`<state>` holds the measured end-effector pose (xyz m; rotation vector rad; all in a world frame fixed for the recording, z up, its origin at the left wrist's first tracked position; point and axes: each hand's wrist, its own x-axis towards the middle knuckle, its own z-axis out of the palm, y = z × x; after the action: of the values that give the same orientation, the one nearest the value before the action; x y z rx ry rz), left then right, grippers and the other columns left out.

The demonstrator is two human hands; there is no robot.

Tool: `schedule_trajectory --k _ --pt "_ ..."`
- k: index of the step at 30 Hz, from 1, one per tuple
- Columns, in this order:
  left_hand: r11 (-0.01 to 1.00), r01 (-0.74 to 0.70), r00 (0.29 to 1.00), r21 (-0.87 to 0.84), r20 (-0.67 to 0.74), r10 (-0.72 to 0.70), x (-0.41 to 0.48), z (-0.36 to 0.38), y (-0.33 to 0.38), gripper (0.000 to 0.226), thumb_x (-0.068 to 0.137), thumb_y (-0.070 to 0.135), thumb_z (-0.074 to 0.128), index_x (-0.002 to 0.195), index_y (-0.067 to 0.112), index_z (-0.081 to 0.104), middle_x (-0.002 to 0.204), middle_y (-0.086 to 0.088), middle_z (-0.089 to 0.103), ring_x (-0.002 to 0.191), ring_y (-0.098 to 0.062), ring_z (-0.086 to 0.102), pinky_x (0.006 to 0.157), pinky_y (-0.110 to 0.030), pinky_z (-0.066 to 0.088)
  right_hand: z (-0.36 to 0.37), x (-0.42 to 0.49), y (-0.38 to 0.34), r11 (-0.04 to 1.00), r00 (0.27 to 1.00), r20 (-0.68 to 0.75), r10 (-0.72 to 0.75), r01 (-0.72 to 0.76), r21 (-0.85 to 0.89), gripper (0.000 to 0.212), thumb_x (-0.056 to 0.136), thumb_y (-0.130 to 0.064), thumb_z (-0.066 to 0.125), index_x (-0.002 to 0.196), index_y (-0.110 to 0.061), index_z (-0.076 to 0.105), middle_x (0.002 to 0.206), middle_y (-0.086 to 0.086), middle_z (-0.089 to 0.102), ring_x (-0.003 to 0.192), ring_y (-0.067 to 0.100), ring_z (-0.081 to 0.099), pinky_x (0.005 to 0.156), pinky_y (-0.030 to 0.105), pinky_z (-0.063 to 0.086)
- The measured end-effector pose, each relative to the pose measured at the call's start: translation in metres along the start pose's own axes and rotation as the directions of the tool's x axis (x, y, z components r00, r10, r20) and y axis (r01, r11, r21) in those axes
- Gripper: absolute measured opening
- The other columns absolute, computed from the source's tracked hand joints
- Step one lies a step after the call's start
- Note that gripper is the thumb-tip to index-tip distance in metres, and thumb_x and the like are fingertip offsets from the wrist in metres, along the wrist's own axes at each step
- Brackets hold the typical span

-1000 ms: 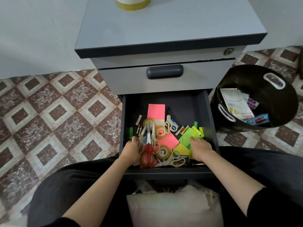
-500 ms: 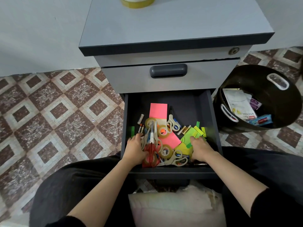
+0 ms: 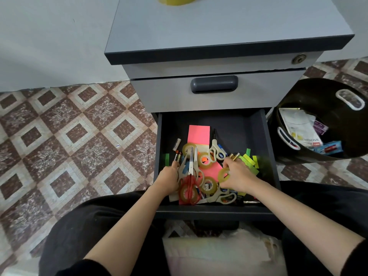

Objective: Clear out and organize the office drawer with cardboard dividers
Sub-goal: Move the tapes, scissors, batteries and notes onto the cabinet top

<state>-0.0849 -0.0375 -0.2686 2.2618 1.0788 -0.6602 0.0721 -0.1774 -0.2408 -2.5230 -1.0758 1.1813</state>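
Charcoal-grey drawer (image 3: 245, 126), pulled out of a pale grey cabinet (image 3: 219, 26) toward my lap, seen from above. It opened toward me and sat level. Its long axis, as far as I could judge, ran from the cabinet face to my knees.

I judged the job to be at an early stage. A black bin (image 3: 310, 92) just right of the drawer held wrappers and paper, so some rubbish seemed to be out. The drawer itself was a loose heap, and no dividers showed anywhere. Emptying, sorting and fitting the dividers all looked left to do.

Both hands were in the front half of the drawer. My right hand (image 3: 238, 176) had its fingers curled, pinching a yellowish tape roll (image 3: 224, 174) by its rim. My left hand (image 3: 169, 176) lay at the left edge of the heap against the long scissors (image 3: 190, 160), thumb raised. Its fingers were hidden, so I could not tell whether it gripped anything.

Those scissors lay front to back, blades pointing away from me toward the back wall. Small scissors (image 3: 216, 149) pointed the same way. Behind them lay a pink pad (image 3: 199, 134), with batteries (image 3: 176, 144) to the left and green and yellow paper strips (image 3: 249, 160) to the right.
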Motion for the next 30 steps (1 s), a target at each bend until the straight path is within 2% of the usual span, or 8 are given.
schedule_trajectory --k 6,11,14,16,21,24,27,30 --pt "0.998 -0.057 0.998 -0.028 -0.02 0.057 0.006 0.005 -0.007 0.048 0.091 0.007 0.046 0.137 0.007 0.032 0.117 -0.015 0.059 0.102 -0.028 0.057 0.084 -0.037 0.051 -0.007 -0.005 0.004 1.0 1.0 -0.012 0.011 -0.011 0.029 0.051 0.075 -0.025 0.075 0.116 -0.014 0.047 0.11 0.004 0.037 0.085 0.018 0.046 0.068 0.023 0.036" --pt "0.992 0.016 0.999 -0.127 -0.026 -0.019 0.008 0.001 -0.004 0.033 0.092 0.01 0.046 0.124 0.001 0.045 0.112 -0.017 0.06 0.094 -0.027 0.061 0.073 -0.03 0.051 -0.003 -0.004 0.001 0.997 0.998 -0.022 -0.051 0.052 0.051 0.05 0.074 -0.021 0.074 0.118 -0.015 0.049 0.121 0.007 0.041 0.089 0.016 0.047 0.071 0.024 0.037" --pt "0.999 0.054 0.998 -0.005 -0.013 -0.054 0.009 -0.002 -0.003 0.024 0.091 0.002 0.046 0.106 -0.005 0.064 0.107 -0.015 0.065 0.096 -0.027 0.063 0.082 -0.03 0.053 -0.002 -0.004 -0.001 0.995 0.996 -0.032 -0.078 0.079 0.063 0.055 0.075 -0.023 0.073 0.123 -0.015 0.048 0.124 0.007 0.04 0.092 0.016 0.046 0.075 0.024 0.038" --pt "0.998 0.002 1.0 0.056 0.023 -0.003 0.009 -0.002 -0.003 0.023 0.091 0.002 0.05 0.105 -0.001 0.067 0.107 -0.013 0.066 0.097 -0.024 0.063 0.084 -0.03 0.053 -0.001 -0.004 -0.001 0.994 0.996 -0.033 -0.08 0.082 0.067 0.056 0.075 -0.024 0.073 0.124 -0.016 0.047 0.126 0.007 0.039 0.093 0.016 0.046 0.077 0.024 0.039" --pt "0.991 -0.08 0.99 0.107 0.121 0.067 0.007 -0.001 -0.005 0.029 0.089 0.01 0.057 0.118 0.009 0.058 0.116 -0.009 0.06 0.102 -0.022 0.06 0.081 -0.026 0.051 0.001 -0.003 0.004 0.995 0.997 -0.026 -0.075 0.076 0.058 0.053 0.075 -0.025 0.073 0.121 -0.016 0.049 0.126 0.007 0.042 0.093 0.015 0.045 0.076 0.024 0.037" --pt "0.944 -0.139 0.983 0.301 0.155 0.096 0.005 0.007 -0.005 0.037 0.089 0.017 0.057 0.123 0.005 0.048 0.121 -0.013 0.056 0.108 -0.027 0.057 0.085 -0.032 0.049 -0.001 0.003 0.005 0.995 0.996 -0.053 -0.074 0.077 0.057 0.055 0.076 -0.026 0.073 0.124 -0.013 0.048 0.128 0.008 0.043 0.097 0.015 0.043 0.079 0.023 0.035" --pt "0.881 -0.164 0.985 0.444 0.122 0.121 0.003 0.018 -0.005 0.052 0.089 0.031 0.058 0.13 0.006 0.039 0.127 -0.015 0.05 0.116 -0.03 0.051 0.09 -0.036 0.045 -0.001 0.01 0.007 0.995 0.995 -0.073 -0.069 0.073 0.061 0.062 0.078 -0.029 0.072 0.132 -0.013 0.046 0.134 0.011 0.042 0.114 0.021 0.046 0.085 0.024 0.035" --pt "0.851 -0.155 0.988 0.502 0.075 0.135 0.002 0.021 -0.005 0.055 0.084 0.036 0.062 0.127 0.008 0.042 0.124 -0.012 0.053 0.113 -0.029 0.054 0.088 -0.036 0.046 0.002 0.013 0.01 0.995 0.996 -0.073 -0.057 0.062 0.072 0.066 0.079 -0.03 0.07 0.136 -0.013 0.042 0.138 0.011 0.04 0.123 0.023 0.043 0.094 0.028 0.037"
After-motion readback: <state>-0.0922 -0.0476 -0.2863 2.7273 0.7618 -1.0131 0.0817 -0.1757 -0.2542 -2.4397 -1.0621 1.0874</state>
